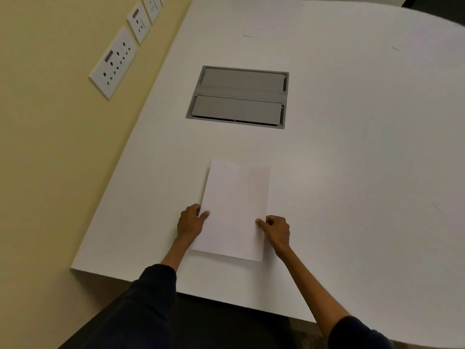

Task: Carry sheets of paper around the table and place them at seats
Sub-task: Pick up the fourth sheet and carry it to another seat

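While both hands pinch its side edges, left hand (190,224) and right hand (276,231), the paper (234,210) lies flat near the white table's (352,147) front edge. Beyond it sits a closed grey cable hatch (237,96), well apart; wall sockets (113,62) line the left wall.

A big white desk (352,147) has a grey cable box (239,96) set into it. Left of it, white wall sockets (114,62) line a yellow wall (37,122).

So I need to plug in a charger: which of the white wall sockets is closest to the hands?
The large white wall socket plate lowest along the yellow wall; the others sit farther up.
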{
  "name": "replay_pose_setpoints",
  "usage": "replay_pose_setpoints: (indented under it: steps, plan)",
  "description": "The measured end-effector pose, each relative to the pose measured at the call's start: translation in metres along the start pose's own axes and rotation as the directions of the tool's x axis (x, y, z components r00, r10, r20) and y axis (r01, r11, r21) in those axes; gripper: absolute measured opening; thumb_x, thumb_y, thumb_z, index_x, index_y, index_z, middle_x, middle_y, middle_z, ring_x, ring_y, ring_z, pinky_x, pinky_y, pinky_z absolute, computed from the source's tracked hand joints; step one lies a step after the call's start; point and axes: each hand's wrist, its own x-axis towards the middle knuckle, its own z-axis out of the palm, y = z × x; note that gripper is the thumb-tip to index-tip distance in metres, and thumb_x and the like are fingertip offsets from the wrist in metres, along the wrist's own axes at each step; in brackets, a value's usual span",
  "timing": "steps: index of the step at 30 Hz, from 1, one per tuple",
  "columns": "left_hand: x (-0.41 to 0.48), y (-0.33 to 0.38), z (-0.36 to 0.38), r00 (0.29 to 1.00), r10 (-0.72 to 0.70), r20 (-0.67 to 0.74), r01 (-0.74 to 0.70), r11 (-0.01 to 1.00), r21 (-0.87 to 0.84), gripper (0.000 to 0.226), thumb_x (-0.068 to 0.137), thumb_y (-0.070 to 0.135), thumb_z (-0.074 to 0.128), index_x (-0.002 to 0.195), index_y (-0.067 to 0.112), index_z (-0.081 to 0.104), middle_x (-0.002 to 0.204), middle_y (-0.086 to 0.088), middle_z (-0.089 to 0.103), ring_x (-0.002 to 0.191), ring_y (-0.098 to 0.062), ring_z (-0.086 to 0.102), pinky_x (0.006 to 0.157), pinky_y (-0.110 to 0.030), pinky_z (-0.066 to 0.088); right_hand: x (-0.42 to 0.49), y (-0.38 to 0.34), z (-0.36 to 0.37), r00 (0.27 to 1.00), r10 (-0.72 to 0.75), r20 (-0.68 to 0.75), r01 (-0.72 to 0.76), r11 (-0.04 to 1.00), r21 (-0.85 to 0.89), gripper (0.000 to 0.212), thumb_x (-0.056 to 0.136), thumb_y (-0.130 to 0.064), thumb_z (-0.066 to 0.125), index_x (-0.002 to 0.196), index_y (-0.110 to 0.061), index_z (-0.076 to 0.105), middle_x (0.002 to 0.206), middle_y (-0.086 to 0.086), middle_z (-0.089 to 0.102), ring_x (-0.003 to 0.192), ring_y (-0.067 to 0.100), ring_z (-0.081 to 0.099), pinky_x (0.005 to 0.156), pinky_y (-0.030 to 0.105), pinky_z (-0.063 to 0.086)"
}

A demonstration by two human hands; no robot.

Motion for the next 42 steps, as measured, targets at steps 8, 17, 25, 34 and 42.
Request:
replay_pose_setpoints:
  steps: [8, 17, 25, 34, 42]
  plan:
    - [0.005, -0.005, 0.017, 0.997, 0.044, -0.057, -0.041, 0.998, 0.057, 0.032, 0.091, 0.029, 0.066, 0.100, -0.001, 0.063, 0.098, -0.016, 0.068, 0.091, -0.032, 0.064, 0.070, -0.031, 0.042, 0.005, 0.003, 0.003, 0.998, -0.001, -0.065, -0.009, 0.989, -0.145, 0.026, 0.078, -0.031, 0.069, 0.065, -0.012, 0.058, 0.063, 0.002, 0.059, 0.061, 0.022, 0.054, 0.059, 0.029, 0.041]
    - [0.012, -0.012, 0.016, 0.981, 0.135, -0.143, -0.103, 0.972, 0.212, 0.051, 0.085, 0.039, 0.071, 0.123, 0.013, 0.051, 0.110, -0.007, 0.066, 0.107, -0.027, 0.058, 0.092, -0.042, 0.035, -0.001, 0.002, 0.011, 0.981, -0.130, -0.142, 0.080, 0.946, -0.314, 0.032, 0.082, -0.036, 0.068, 0.104, -0.016, 0.057, 0.085, -0.004, 0.064, 0.076, 0.019, 0.061, 0.067, 0.028, 0.043]
    - [0.011, -0.012, 0.020, 0.942, 0.318, -0.105, -0.279, 0.918, 0.281, 0.060, 0.089, 0.045, 0.063, 0.140, 0.018, 0.045, 0.140, -0.006, 0.046, 0.130, -0.024, 0.042, 0.100, -0.042, 0.035, -0.006, 0.004, 0.009, 0.932, -0.314, -0.179, 0.217, 0.883, -0.417, 0.060, 0.079, -0.040, 0.072, 0.128, -0.016, 0.047, 0.126, 0.001, 0.052, 0.107, 0.022, 0.058, 0.082, 0.036, 0.049]
    - [0.012, -0.010, 0.037, 0.916, 0.336, 0.218, -0.386, 0.885, 0.261, 0.086, 0.095, 0.046, 0.054, 0.156, 0.011, 0.004, 0.165, -0.006, -0.002, 0.153, -0.018, -0.004, 0.125, -0.034, 0.000, 0.008, 0.014, 0.014, 0.925, -0.359, 0.126, 0.360, 0.720, -0.594, 0.087, 0.083, -0.048, 0.066, 0.153, -0.017, 0.024, 0.162, 0.003, 0.018, 0.150, 0.022, 0.016, 0.118, 0.041, 0.020]
    - [0.012, -0.009, 0.036, 0.920, 0.324, 0.222, -0.369, 0.906, 0.209, 0.086, 0.094, 0.044, 0.055, 0.156, 0.012, 0.003, 0.165, -0.004, -0.002, 0.153, -0.018, -0.005, 0.124, -0.034, 0.003, 0.009, 0.017, 0.016, 0.922, -0.366, 0.126, 0.366, 0.720, -0.589, 0.085, 0.086, -0.046, 0.064, 0.154, -0.018, 0.022, 0.163, 0.002, 0.015, 0.151, 0.021, 0.012, 0.120, 0.042, 0.016]
